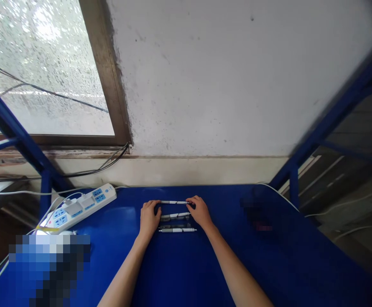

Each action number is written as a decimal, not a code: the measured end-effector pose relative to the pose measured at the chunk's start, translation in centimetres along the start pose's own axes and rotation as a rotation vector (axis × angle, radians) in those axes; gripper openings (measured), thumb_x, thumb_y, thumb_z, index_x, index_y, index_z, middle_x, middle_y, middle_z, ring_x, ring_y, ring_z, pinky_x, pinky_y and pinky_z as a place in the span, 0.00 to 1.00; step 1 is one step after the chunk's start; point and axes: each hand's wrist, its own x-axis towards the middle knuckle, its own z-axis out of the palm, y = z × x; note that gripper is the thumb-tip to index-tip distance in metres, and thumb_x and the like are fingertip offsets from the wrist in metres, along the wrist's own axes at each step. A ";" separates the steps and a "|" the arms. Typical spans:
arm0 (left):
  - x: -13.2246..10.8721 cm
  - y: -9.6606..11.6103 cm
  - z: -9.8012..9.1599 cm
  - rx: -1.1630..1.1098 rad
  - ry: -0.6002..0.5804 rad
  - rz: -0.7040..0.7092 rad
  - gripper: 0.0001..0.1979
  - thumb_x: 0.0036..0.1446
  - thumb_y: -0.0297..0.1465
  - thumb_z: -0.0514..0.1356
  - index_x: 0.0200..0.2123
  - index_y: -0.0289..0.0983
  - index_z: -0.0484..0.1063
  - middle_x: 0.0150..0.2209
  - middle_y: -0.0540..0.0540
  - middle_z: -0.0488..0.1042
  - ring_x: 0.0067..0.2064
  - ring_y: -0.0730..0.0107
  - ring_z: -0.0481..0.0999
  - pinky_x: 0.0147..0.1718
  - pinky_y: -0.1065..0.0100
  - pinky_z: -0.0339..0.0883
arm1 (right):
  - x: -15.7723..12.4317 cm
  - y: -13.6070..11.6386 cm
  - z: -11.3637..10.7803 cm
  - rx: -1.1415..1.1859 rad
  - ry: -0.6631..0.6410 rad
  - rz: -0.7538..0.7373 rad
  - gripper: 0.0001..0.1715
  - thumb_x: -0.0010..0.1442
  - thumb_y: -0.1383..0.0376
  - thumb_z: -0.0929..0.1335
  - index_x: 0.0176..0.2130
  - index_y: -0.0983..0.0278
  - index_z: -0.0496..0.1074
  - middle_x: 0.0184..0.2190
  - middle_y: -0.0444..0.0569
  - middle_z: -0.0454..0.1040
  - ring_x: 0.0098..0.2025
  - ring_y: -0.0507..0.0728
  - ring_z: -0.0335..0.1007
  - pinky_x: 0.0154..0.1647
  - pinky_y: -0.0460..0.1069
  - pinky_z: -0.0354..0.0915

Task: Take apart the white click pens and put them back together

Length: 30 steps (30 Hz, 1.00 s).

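Surface: a glossy blue counter (269, 264) on a blue steel frame (339, 113), its struts rising on both sides. Far edge stands against a rough, mottled white plaster wall (205, 76). To the upper left, a window (45, 72) in a worn brown frame, the glass speckled with droplets or grime, dark cables crossing outside. Black cables (109, 160) run along the sill below it.

On the counter at far left: a white power strip (80, 209) with blue sockets, lying at a slant, plugs and white leads in it. A white cable (278, 194) trails over the far right corner. Near left corner is hidden by a pixelated block; a dark patch at right is blurred too - contents not readable.

Specimens: four slim pens, lying side by side and roughly level, near the counter's far edge, midway between the power strip and the dark patch. The top pen (173, 202) is white and grey; so is the second pen (175, 215). The third pen (174, 226) looks darker, partly shaded. The fourth pen (177, 230) is white with dark bands - nearest the body.

Both forearms enter from the bottom edge. Left hand (149, 219) and right hand (200, 212) are curled, closed on opposite ends of the top pen, and rest over the second pen's ends.
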 end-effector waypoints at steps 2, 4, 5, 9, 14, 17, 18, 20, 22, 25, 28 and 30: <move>0.1 -0.2 0.1 -0.013 0.007 -0.006 0.14 0.55 0.25 0.56 0.44 0.38 0.75 0.42 0.43 0.77 0.45 0.56 0.72 0.45 0.57 0.65 | 0.0 -0.1 0.0 -0.001 -0.015 0.005 0.10 0.54 0.70 0.68 0.37 0.62 0.77 0.33 0.50 0.72 0.38 0.59 0.68 0.41 0.52 0.65; 0.1 -0.3 0.1 -0.029 0.016 -0.015 0.13 0.55 0.25 0.57 0.43 0.39 0.76 0.39 0.43 0.76 0.43 0.57 0.72 0.43 0.58 0.65 | 0.0 -0.2 -0.1 0.003 -0.026 0.007 0.08 0.54 0.69 0.68 0.36 0.61 0.76 0.33 0.49 0.72 0.38 0.59 0.68 0.41 0.52 0.64; 0.2 -0.4 0.1 -0.040 0.018 -0.017 0.12 0.55 0.25 0.57 0.42 0.39 0.76 0.38 0.43 0.76 0.42 0.57 0.72 0.42 0.58 0.65 | 0.0 -0.2 -0.1 0.006 -0.027 0.007 0.07 0.53 0.69 0.69 0.35 0.61 0.76 0.33 0.49 0.72 0.38 0.59 0.68 0.41 0.52 0.64; 0.5 -0.3 -0.2 -0.128 0.003 0.020 0.10 0.56 0.27 0.57 0.38 0.40 0.77 0.35 0.44 0.75 0.39 0.59 0.72 0.40 0.60 0.66 | -0.2 -0.4 -0.4 0.046 -0.014 0.020 0.03 0.53 0.67 0.68 0.31 0.61 0.73 0.30 0.47 0.72 0.35 0.58 0.67 0.39 0.52 0.62; 0.8 0.1 -0.8 -0.228 -0.012 0.034 0.09 0.58 0.30 0.57 0.38 0.39 0.77 0.33 0.46 0.75 0.37 0.63 0.72 0.38 0.63 0.65 | -0.3 -0.2 -0.6 0.138 -0.028 0.070 0.06 0.54 0.65 0.68 0.34 0.61 0.75 0.29 0.47 0.73 0.34 0.57 0.68 0.39 0.52 0.63; 0.8 0.1 -0.9 -0.265 -0.026 0.015 0.09 0.58 0.32 0.57 0.37 0.39 0.77 0.31 0.46 0.74 0.35 0.64 0.72 0.38 0.64 0.65 | -0.4 -0.2 -0.6 0.117 -0.068 0.027 0.08 0.55 0.63 0.68 0.35 0.60 0.77 0.31 0.49 0.74 0.36 0.58 0.68 0.40 0.52 0.63; 0.8 0.0 -0.8 -0.282 -0.033 0.003 0.09 0.58 0.33 0.57 0.37 0.39 0.76 0.31 0.47 0.75 0.35 0.64 0.72 0.37 0.64 0.64 | -0.3 -0.3 -0.7 0.103 -0.081 0.017 0.08 0.55 0.63 0.68 0.34 0.60 0.77 0.31 0.49 0.73 0.37 0.59 0.68 0.40 0.52 0.63; 0.8 0.0 -0.9 -0.322 -0.045 -0.030 0.10 0.58 0.35 0.57 0.36 0.38 0.76 0.32 0.47 0.75 0.34 0.65 0.72 0.36 0.66 0.64 | -0.3 -0.4 -0.8 0.114 -0.090 0.024 0.08 0.55 0.61 0.68 0.32 0.61 0.76 0.31 0.49 0.73 0.37 0.59 0.68 0.40 0.52 0.63; 0.8 0.1 -0.9 -0.364 -0.050 -0.060 0.11 0.59 0.37 0.57 0.36 0.38 0.75 0.31 0.47 0.75 0.33 0.67 0.72 0.34 0.67 0.63 | -0.2 -0.6 -1.0 0.198 -0.092 0.066 0.09 0.55 0.59 0.68 0.33 0.61 0.75 0.31 0.48 0.74 0.35 0.58 0.68 0.39 0.52 0.62; 0.7 0.5 -1.1 -0.411 -0.048 -0.082 0.13 0.59 0.40 0.56 0.35 0.37 0.74 0.30 0.48 0.74 0.31 0.68 0.70 0.32 0.69 0.62 | 0.1 -0.9 -1.1 0.423 -0.127 0.151 0.12 0.56 0.56 0.67 0.34 0.62 0.73 0.30 0.47 0.75 0.34 0.57 0.70 0.38 0.50 0.63; 0.6 0.9 -1.3 -0.426 -0.037 -0.095 0.15 0.60 0.42 0.55 0.32 0.37 0.72 0.26 0.50 0.70 0.29 0.70 0.67 0.30 0.70 0.59 | 0.3 -1.1 -1.0 0.584 -0.159 0.226 0.14 0.54 0.55 0.68 0.34 0.63 0.73 0.28 0.47 0.76 0.34 0.57 0.71 0.38 0.50 0.63; 0.5 1.1 -1.3 -0.422 -0.042 -0.103 0.17 0.60 0.43 0.54 0.28 0.37 0.70 0.23 0.51 0.67 0.27 0.71 0.65 0.29 0.71 0.57 | 0.3 -1.3 -1.0 0.628 -0.162 0.263 0.15 0.52 0.55 0.70 0.34 0.63 0.73 0.28 0.47 0.76 0.33 0.57 0.71 0.37 0.50 0.63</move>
